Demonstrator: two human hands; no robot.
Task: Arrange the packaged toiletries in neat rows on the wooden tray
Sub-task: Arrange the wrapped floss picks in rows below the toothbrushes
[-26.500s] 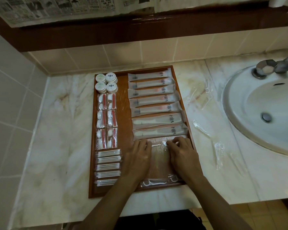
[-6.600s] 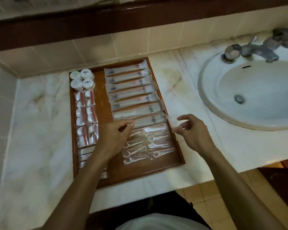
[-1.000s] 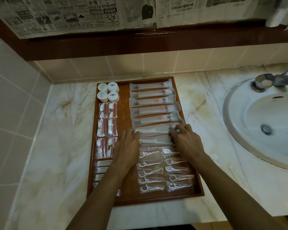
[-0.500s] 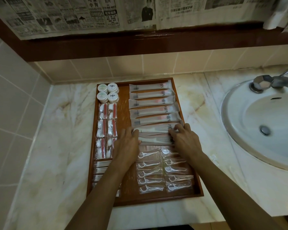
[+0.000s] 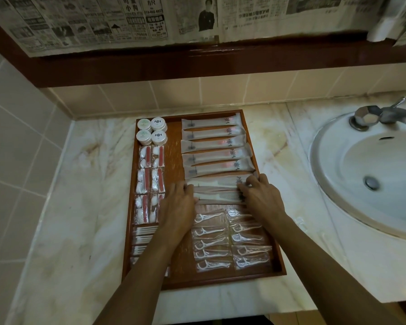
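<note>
Nearest us: marble-look worktop (image 5: 85, 231), glossy, veined, with the wooden tray (image 5: 174, 160) sitting square on it. The tray is red-brown and smooth, with a low rim.

Near end of tray: floss picks (image 5: 230, 240) in clear crinkly sleeves, two columns, slippery film. Left of those, thin white sticks in sleeves (image 5: 143, 240), partly under the forearm.

Mid tray: our left hand (image 5: 178, 205) and right hand (image 5: 260, 198) bracket the two comb packets (image 5: 217, 191). Fingers look fairly flat and press the packet ends; we see no curl round anything, so each grip reads as open and pushing, not holding. The packets are long, flat and frosted, and they lie slightly skewed.

Risks, our judgement:
- uneven push from the two ends could fan the comb packets or ride one over the other
- the heel of the right hand sits over the floss picks, so a drag could smear those rows
- film on smooth wood slides easily and could overshoot into the toothbrush packets (image 5: 216, 146)

Far end: toothbrush packets in a stacked row, red-and-white sachets (image 5: 150, 174) in pairs, and four round white soaps (image 5: 151, 131). Sink (image 5: 361, 174) to the right.
</note>
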